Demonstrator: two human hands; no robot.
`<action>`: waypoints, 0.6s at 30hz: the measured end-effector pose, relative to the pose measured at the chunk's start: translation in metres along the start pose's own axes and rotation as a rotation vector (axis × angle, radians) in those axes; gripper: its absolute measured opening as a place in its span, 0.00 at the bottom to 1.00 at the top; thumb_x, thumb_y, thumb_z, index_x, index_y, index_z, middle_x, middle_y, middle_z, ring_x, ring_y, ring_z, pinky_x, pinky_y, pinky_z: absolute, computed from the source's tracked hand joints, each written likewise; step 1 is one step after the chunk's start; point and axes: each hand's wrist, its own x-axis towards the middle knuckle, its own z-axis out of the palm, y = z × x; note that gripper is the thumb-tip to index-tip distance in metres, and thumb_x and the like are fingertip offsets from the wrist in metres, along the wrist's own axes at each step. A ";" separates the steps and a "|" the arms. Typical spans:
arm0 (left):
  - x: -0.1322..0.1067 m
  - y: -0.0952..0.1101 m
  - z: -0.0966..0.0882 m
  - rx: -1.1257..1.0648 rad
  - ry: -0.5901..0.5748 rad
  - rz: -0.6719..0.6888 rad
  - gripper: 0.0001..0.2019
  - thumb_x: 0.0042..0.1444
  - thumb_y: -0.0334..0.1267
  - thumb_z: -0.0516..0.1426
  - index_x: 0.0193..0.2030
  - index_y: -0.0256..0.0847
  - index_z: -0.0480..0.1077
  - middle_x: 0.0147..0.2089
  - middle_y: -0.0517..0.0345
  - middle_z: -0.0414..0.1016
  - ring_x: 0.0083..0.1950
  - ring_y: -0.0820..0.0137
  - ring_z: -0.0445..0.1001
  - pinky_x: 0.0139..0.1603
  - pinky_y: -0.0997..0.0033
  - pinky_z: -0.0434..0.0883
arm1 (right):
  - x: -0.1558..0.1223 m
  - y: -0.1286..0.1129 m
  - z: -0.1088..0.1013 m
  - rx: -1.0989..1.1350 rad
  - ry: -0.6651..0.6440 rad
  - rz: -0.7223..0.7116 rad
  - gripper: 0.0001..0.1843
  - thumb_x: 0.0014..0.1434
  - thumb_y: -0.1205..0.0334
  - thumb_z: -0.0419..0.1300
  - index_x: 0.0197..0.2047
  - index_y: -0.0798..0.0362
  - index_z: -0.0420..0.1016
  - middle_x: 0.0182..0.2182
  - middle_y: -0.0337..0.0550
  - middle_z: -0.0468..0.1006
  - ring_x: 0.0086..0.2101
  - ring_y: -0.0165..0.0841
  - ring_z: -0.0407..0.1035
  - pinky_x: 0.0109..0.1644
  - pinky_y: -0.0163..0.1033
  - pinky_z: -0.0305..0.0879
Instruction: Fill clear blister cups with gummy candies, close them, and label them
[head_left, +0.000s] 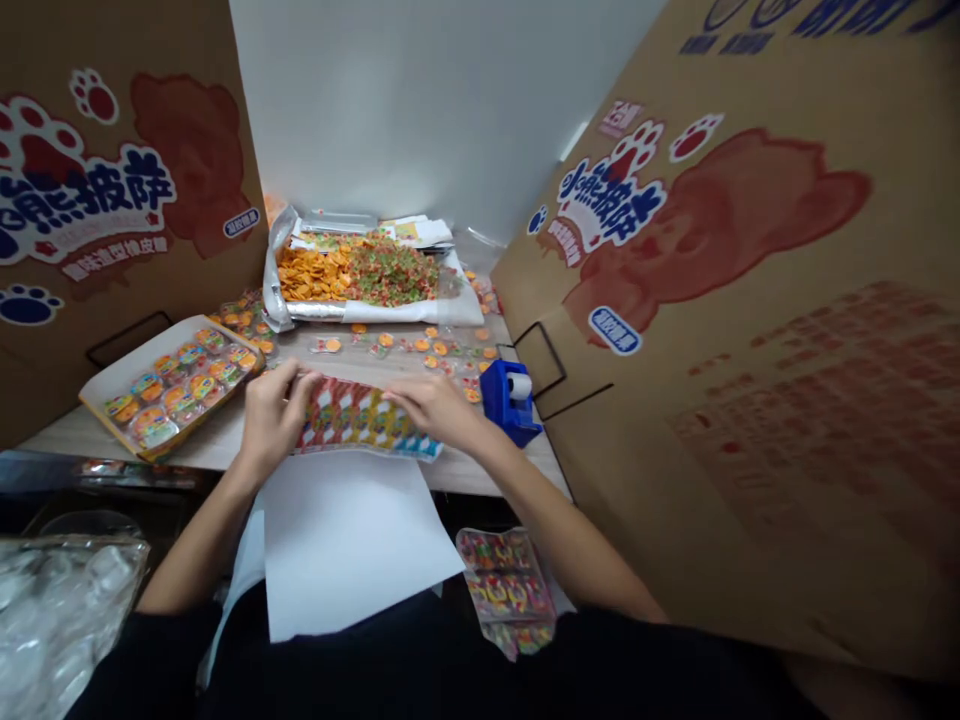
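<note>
A colourful printed sheet (pixel 356 415) with rows of red, yellow and blue patterns lies between my hands at the front of the table. My left hand (pixel 274 415) is closed on its left end, thumb against fingers. At its upper right edge, the fingers of my right hand (pixel 431 405) pinch the same sheet. Below it, a large white paper (pixel 352 540) extends over the table edge toward my lap. Whether the paper and printed sheet are joined, I cannot tell.
A lined tray (pixel 360 312) of orange and red-green pieces stands at the back. Small packed candies (pixel 439 348) lie scattered before it. At left is a box (pixel 120 435) of round cups; at right, a blue tape dispenser (pixel 510 405). Large cartons (pixel 720 400) wall both sides.
</note>
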 end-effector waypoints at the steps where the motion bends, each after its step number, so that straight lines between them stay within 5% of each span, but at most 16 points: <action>1: -0.001 -0.005 -0.004 -0.003 0.039 -0.042 0.12 0.60 0.40 0.53 0.27 0.40 0.65 0.24 0.62 0.67 0.26 0.74 0.64 0.29 0.75 0.61 | -0.008 0.009 -0.004 0.021 -0.006 0.022 0.28 0.69 0.46 0.42 0.27 0.50 0.72 0.21 0.42 0.72 0.23 0.33 0.63 0.31 0.37 0.54; 5: 0.006 -0.026 0.001 -0.043 0.025 -0.149 0.13 0.60 0.43 0.52 0.27 0.40 0.63 0.24 0.63 0.65 0.27 0.74 0.62 0.29 0.75 0.59 | -0.034 0.041 -0.031 0.145 -0.095 0.106 0.29 0.66 0.41 0.43 0.20 0.50 0.61 0.17 0.36 0.63 0.20 0.29 0.57 0.28 0.35 0.52; 9: 0.020 -0.063 0.045 -0.026 -0.040 -0.233 0.15 0.59 0.43 0.52 0.24 0.40 0.60 0.23 0.63 0.62 0.28 0.73 0.61 0.31 0.73 0.56 | -0.024 0.067 -0.024 0.130 -0.216 0.272 0.25 0.64 0.48 0.52 0.18 0.50 0.62 0.17 0.36 0.65 0.21 0.30 0.60 0.30 0.35 0.56; 11: 0.019 -0.085 0.074 -0.008 -0.092 -0.320 0.14 0.58 0.41 0.54 0.23 0.40 0.59 0.22 0.63 0.61 0.28 0.72 0.61 0.32 0.72 0.55 | -0.005 0.071 0.007 -0.035 -0.177 0.395 0.16 0.59 0.59 0.59 0.20 0.51 0.69 0.20 0.41 0.71 0.25 0.34 0.66 0.35 0.38 0.60; 13: 0.011 -0.105 0.099 -0.031 -0.128 -0.366 0.14 0.56 0.39 0.56 0.22 0.40 0.60 0.21 0.62 0.63 0.27 0.72 0.62 0.32 0.72 0.56 | 0.016 0.066 0.052 -0.047 -0.073 0.380 0.03 0.56 0.67 0.61 0.34 0.53 0.78 0.31 0.47 0.79 0.35 0.39 0.71 0.45 0.42 0.63; 15: 0.000 -0.120 0.114 -0.070 -0.124 -0.382 0.12 0.58 0.39 0.55 0.25 0.39 0.64 0.24 0.59 0.68 0.29 0.71 0.66 0.34 0.72 0.59 | 0.036 0.058 0.098 0.103 -0.006 0.276 0.13 0.59 0.68 0.58 0.47 0.52 0.78 0.43 0.49 0.80 0.44 0.39 0.72 0.51 0.42 0.63; 18: -0.012 -0.137 0.117 -0.122 -0.078 -0.423 0.10 0.60 0.39 0.51 0.30 0.37 0.68 0.31 0.56 0.75 0.34 0.70 0.72 0.37 0.74 0.64 | 0.051 0.052 0.145 0.171 0.055 0.249 0.17 0.63 0.69 0.54 0.53 0.54 0.75 0.47 0.51 0.78 0.48 0.39 0.70 0.54 0.42 0.63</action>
